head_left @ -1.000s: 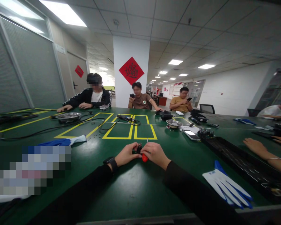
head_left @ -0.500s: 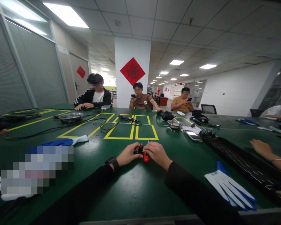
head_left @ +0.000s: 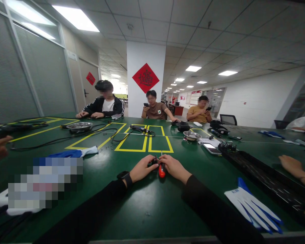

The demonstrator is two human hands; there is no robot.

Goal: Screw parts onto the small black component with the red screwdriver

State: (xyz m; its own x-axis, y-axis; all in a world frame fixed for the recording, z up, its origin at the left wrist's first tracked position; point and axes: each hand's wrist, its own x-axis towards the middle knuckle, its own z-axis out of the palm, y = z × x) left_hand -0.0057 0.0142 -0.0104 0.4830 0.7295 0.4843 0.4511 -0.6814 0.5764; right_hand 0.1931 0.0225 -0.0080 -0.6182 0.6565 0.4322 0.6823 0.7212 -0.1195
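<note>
In the middle of the green table [head_left: 139,203], my left hand [head_left: 140,169] is closed around a small dark part [head_left: 155,158] with a metallic top, mostly hidden by the fingers. Close beside it, my right hand [head_left: 176,168] grips a screwdriver [head_left: 162,172] with a red and black handle. The handle's rounded red end points toward me, and a thin shaft shows beyond my fingers. Both hands nearly touch; whether the screwdriver meets the dark part cannot be made out.
White and blue gloves [head_left: 252,205] lie at right, beside a long black tray [head_left: 259,173] of small parts. A phone [head_left: 210,149], metal bowls [head_left: 192,135] and a cabled tool [head_left: 139,128] lie farther back. Several people sit around; a co-worker's hand [head_left: 291,166] rests at right.
My hands have shifted slightly, and the screwdriver handle now shows more, with its black section visible below my right fingers. The dark part is more covered by my left hand.
</note>
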